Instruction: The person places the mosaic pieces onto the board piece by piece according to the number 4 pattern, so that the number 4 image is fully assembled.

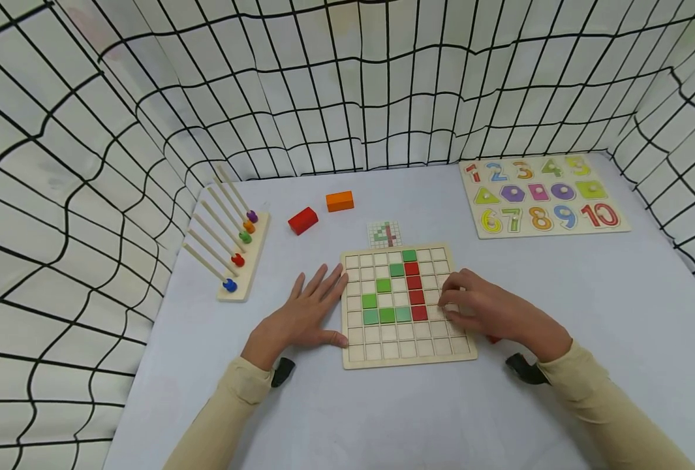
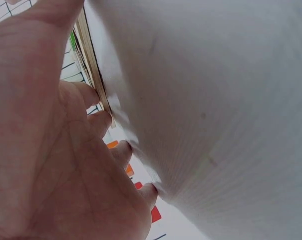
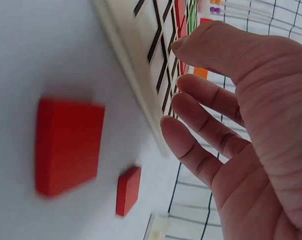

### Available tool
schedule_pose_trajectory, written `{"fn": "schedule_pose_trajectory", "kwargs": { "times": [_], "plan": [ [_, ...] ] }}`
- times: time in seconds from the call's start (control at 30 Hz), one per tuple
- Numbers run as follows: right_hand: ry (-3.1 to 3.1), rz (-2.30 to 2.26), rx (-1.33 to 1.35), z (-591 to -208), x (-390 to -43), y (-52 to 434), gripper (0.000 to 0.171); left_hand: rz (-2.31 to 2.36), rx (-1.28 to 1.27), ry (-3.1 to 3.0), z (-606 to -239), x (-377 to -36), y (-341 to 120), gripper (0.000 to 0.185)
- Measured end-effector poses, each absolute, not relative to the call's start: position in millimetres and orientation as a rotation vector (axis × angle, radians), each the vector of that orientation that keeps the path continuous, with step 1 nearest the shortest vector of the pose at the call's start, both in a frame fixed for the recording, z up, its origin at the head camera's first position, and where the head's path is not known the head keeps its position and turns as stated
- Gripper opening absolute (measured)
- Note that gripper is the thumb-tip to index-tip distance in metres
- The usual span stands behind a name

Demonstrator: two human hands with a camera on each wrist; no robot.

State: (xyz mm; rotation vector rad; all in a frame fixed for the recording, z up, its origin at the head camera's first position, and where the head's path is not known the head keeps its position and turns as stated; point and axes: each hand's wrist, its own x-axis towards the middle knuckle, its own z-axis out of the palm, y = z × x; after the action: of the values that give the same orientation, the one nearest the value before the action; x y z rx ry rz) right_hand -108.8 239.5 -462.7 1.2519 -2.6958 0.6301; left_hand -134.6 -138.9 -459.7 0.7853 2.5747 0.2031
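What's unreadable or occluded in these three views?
- Head view: the right hand covers the grid board's right cells; whether it pinches a tile is hidden.
- Head view: pattern card too small to read.
- Right wrist view: red tiles blurred.
- Left wrist view: the left hand blocks most of the board.

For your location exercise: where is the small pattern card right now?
In the head view, the pattern card lies on the table just beyond the far edge of the grid board, centre of the scene, right of the red block.
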Motion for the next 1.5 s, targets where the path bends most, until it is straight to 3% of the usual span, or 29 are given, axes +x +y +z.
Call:
{"fn": "schedule_pose_trajectory", "kwargs": {
  "times": [0.37, 0.77, 1.5],
  "plan": [
    [-2.796, 0.589, 1.126, -456, -106, 266, 0.023, 0.218, 0.790, 2.579, -459, -135, -140, 0.126],
    [-2.995, 0.551, 0.821, -455, -105, 292, 0.016, 0.210, 0.800, 2.584, -458, -134, -139, 0.126],
    [-2.905, 0.674, 0.942, -458, -106, 286, 0.023, 0.216, 0.799, 2.584, -460, -134, -140, 0.126]
  ]
}}
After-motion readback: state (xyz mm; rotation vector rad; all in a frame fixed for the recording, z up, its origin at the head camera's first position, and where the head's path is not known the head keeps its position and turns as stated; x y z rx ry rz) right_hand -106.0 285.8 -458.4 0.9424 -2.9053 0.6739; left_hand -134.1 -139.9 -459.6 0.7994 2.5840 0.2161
